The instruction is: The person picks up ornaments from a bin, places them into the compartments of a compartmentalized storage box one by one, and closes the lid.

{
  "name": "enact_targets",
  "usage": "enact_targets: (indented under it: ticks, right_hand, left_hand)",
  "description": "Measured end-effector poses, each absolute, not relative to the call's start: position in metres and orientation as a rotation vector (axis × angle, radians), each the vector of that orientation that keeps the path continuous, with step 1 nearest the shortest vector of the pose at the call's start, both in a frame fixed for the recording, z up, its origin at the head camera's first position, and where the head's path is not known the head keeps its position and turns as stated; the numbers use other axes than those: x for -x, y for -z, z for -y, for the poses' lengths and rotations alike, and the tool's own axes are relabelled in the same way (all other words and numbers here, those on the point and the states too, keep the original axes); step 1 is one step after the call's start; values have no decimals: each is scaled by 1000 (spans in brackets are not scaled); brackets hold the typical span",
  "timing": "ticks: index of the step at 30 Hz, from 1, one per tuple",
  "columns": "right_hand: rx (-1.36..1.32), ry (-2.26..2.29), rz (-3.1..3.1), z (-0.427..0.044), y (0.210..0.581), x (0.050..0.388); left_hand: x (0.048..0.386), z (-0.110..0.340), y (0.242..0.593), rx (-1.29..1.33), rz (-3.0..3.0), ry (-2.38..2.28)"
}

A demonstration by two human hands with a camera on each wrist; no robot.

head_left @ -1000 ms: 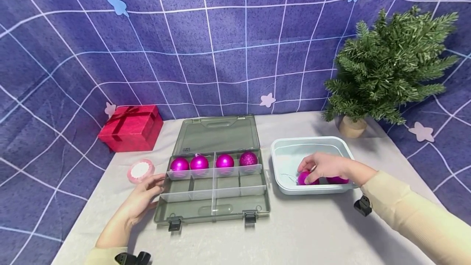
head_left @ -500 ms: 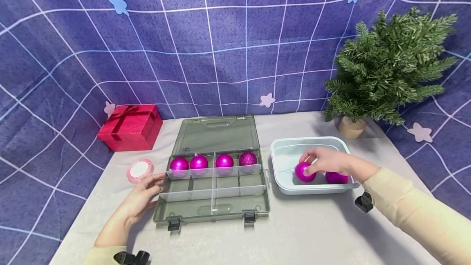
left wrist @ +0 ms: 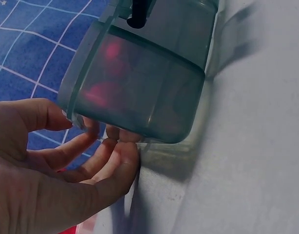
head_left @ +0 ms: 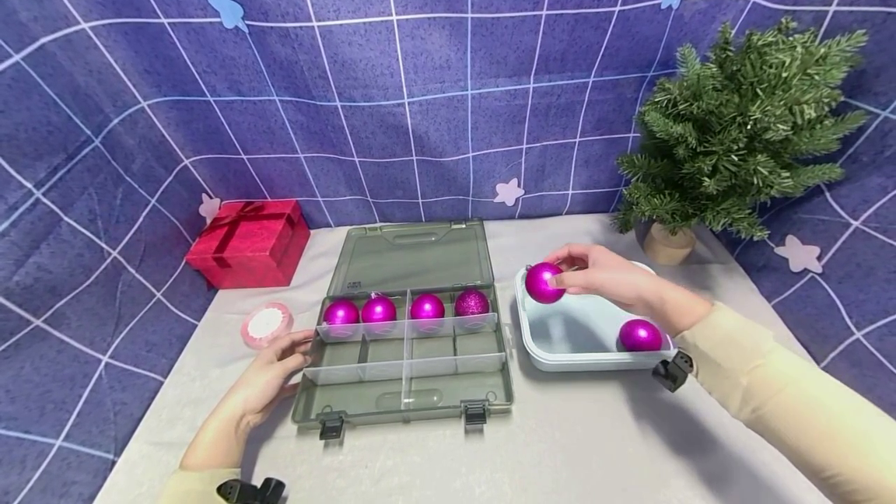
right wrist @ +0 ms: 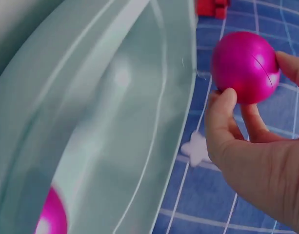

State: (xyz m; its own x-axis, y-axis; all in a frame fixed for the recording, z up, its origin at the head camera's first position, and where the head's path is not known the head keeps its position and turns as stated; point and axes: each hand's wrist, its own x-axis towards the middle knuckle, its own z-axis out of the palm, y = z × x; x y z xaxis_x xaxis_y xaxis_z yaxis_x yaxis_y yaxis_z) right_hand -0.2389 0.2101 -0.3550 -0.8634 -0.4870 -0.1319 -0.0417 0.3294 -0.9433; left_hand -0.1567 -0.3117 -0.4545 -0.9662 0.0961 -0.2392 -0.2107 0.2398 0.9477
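Between thumb and fingers my right hand [head_left: 605, 274] pinches a magenta Christmas ball [head_left: 545, 282], raised over the left part of the pale blue basin [head_left: 595, 365]. A second magenta ball [head_left: 640, 335] lies in the basin's right front corner. My left hand [head_left: 269, 376] touches the left side of the open grey-green divided box [head_left: 458, 387], its fingertips against the wall in the left wrist view. In the box's back row sit several magenta balls, among them a smooth one [head_left: 341, 314] and a glittery one [head_left: 472, 304]. The middle and front compartments hold nothing visible.
A red gift box [head_left: 248, 246] stands at the back left, with a pink-and-white round item [head_left: 267, 325] in front of it. At the back right is a small artificial Christmas tree [head_left: 742, 131]. A purple grid-patterned cloth [head_left: 434, 131] hangs behind the table.
My right hand has lifted the Christmas ball out of the basin, up and to the left. The other ball in the basin stays behind. My left hand has not visibly moved.
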Motion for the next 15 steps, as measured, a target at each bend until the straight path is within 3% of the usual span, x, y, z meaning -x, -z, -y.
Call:
enact_targets:
  ticks: [15]
  right_hand:
    - [468,1865,-1789,-98,344,229]
  left_hand:
    - [156,312,454,115,-2264,-1800]
